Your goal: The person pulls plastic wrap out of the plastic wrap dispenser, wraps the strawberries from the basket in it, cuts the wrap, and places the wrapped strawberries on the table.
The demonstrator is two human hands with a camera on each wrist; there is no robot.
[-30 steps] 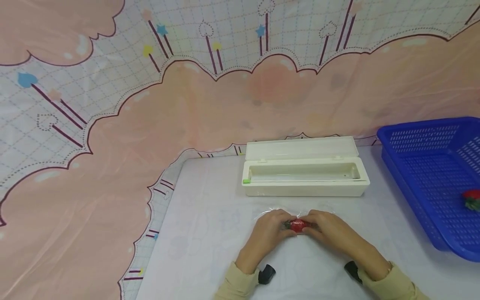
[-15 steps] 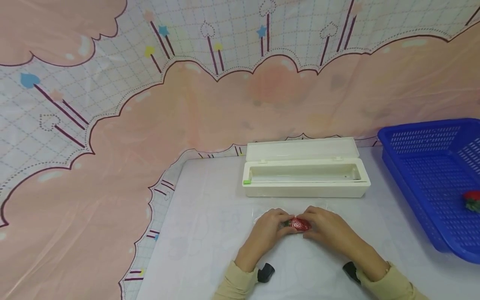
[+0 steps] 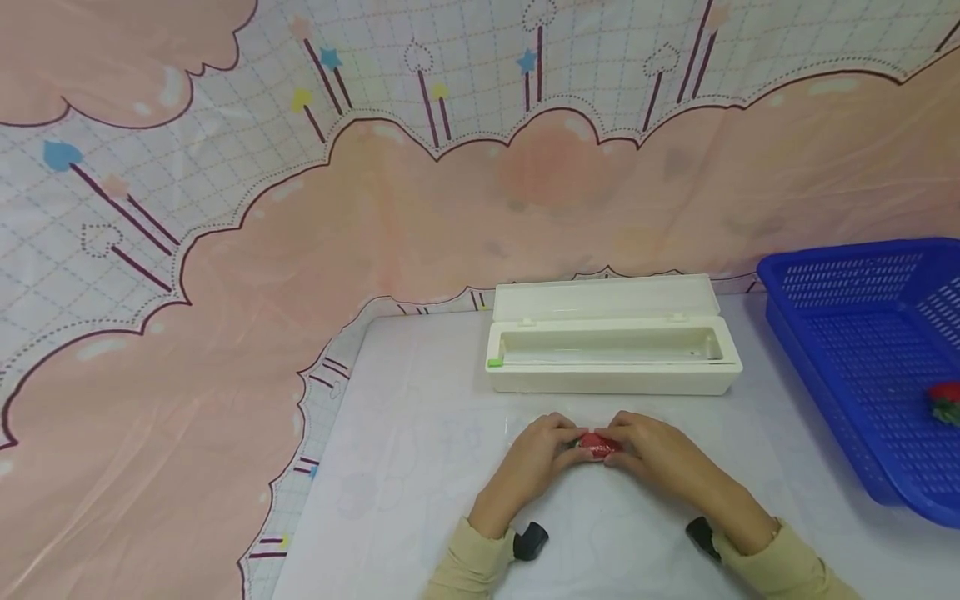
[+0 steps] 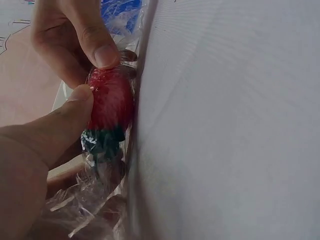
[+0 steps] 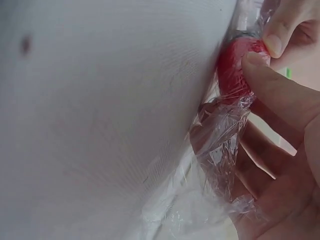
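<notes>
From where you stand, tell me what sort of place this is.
Likely a small tabletop workspace, perhaps staged: a white table, a printed backdrop behind it, and a basket to the right.

Work surface: flat white tabletop (image 3: 397,467), smooth, left edge running at a slant, far left corner rounded. Toward the far edge, a long rectangular white plastic box (image 3: 611,381), set lengthwise across, its hinged lid (image 3: 603,298) open at the back, a small green tab (image 3: 495,362) at front left. Right of it, a blue perforated plastic basket (image 3: 828,408), partly out of view. Nearer the front, crumpled clear plastic film (image 5: 220,140) close to the surface; contact hard to tell.
</notes>
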